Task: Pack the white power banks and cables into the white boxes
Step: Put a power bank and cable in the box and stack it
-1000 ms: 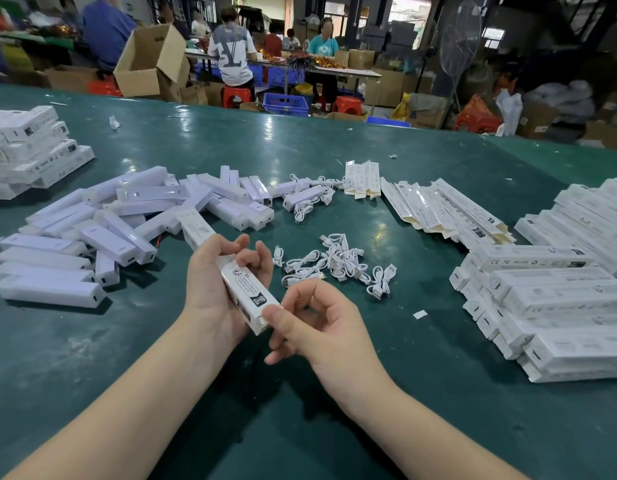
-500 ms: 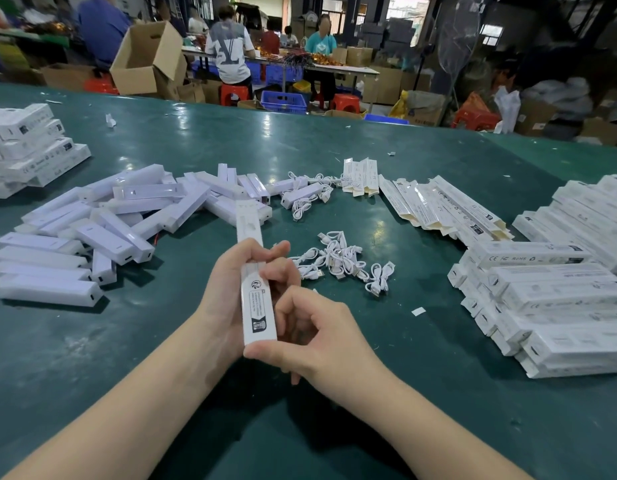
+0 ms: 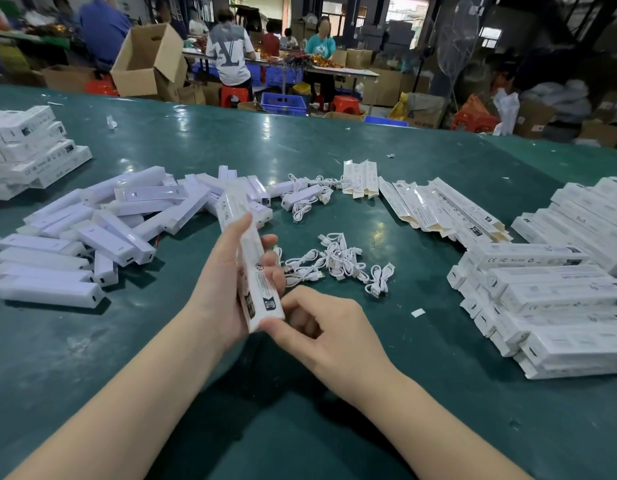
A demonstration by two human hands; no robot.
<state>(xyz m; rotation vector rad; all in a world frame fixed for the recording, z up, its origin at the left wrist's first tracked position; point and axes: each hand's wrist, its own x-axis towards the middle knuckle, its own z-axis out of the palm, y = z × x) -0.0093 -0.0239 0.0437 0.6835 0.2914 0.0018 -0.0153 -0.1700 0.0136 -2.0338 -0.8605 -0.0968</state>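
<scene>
Room: a packing workshop is showing behind the green table [image 3: 334, 150]; five or so people are sitting or standing at a far bench, with an open cardboard carton [image 3: 144, 60] and a blue crate [image 3: 282, 102] near them.
Box in hand: one long white box [image 3: 251, 265] is standing tilted, its far end leaning away from the person.
Left hand [image 3: 227, 282]: its fingers are curling round the box's middle, thumb lying along the near face.
Right hand [image 3: 320, 327]: thumb and forefinger are pinching the box's lower end; the other fingers are curling under.
Power banks [image 3: 102, 230]: a loose heap of roughly two dozen is lying left of the fingers; exact count cannot be told.
Cables [image 3: 334, 261]: about ten coiled white ones are lying just beyond the right fingers, a few more farther off.
Flat boxes [image 3: 438, 209]: about ten unfolded sleeves are fanning out beyond and right.
Packed boxes [image 3: 556, 306]: stacks are sitting far right and far left.
Writing: "CE FC RoHS" is reading on one right-hand box; the held box's small print is illegible.
</scene>
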